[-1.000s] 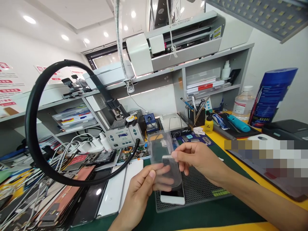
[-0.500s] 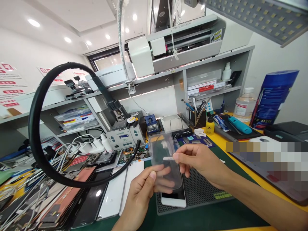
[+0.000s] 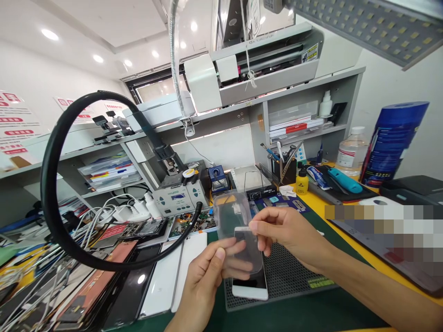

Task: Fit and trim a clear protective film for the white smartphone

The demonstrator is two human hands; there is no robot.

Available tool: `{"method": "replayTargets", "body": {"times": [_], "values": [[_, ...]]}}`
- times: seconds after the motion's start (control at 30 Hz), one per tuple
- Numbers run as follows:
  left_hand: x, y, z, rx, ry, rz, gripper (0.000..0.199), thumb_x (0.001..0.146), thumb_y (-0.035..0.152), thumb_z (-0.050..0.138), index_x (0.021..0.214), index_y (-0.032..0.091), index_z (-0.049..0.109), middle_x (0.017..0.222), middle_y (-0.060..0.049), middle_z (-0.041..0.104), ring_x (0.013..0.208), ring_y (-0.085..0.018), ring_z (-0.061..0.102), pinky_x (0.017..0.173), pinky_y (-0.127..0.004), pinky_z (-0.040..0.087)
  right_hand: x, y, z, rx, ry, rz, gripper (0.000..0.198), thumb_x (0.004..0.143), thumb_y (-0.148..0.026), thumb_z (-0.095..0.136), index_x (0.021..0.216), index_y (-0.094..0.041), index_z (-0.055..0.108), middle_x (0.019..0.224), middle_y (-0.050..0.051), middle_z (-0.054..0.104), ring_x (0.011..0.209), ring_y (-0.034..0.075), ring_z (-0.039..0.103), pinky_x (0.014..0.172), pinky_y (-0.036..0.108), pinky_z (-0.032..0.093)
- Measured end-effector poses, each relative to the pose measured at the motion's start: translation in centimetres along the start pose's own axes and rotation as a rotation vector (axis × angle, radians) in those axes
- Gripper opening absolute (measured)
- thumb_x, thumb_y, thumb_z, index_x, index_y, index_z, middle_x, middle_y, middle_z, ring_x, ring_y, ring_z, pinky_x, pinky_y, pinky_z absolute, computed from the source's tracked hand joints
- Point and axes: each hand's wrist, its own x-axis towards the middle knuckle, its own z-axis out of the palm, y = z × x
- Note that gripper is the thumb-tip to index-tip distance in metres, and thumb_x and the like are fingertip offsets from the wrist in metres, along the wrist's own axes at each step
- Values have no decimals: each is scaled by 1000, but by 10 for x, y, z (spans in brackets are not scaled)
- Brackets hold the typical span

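Observation:
A clear phone case [image 3: 228, 210] is held up in front of me, tilted, with its camera cutout near the top. My left hand [image 3: 211, 272] grips its left edge, thumb in front and fingers showing through the see-through back. On the right edge, my right hand [image 3: 277, 228] pinches the case between thumb and forefinger. Behind and below lies a white-framed phone [image 3: 249, 291] with a dark screen, partly seen through the case. That phone rests on a black perforated mat [image 3: 287, 272].
A hot-air station [image 3: 178, 198] with a thick black hose [image 3: 51, 193] looping around stands at the back left. Several phones and screen parts [image 3: 100, 281] lie to the left. On the right are a yellow bottle [image 3: 302, 181], a tool holder [image 3: 287, 168] and a clear bottle [image 3: 351, 150].
Almost nothing differs. My left hand has shifted very slightly to the right; both hands keep their hold on the case.

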Motion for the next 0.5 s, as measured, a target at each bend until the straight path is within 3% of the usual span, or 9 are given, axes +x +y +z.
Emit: {"method": "replayTargets", "body": {"times": [0.5], "values": [[0,-2,-2,-6,-15,-2,32,97,40,61,115,15,73,123,-16,74,92,-30,75,80,-43,62,0,-1,0,17,-1,-5,30,75,-42,87,81,-16,73,59,2,70,51,14,63,53,27,54]]}}
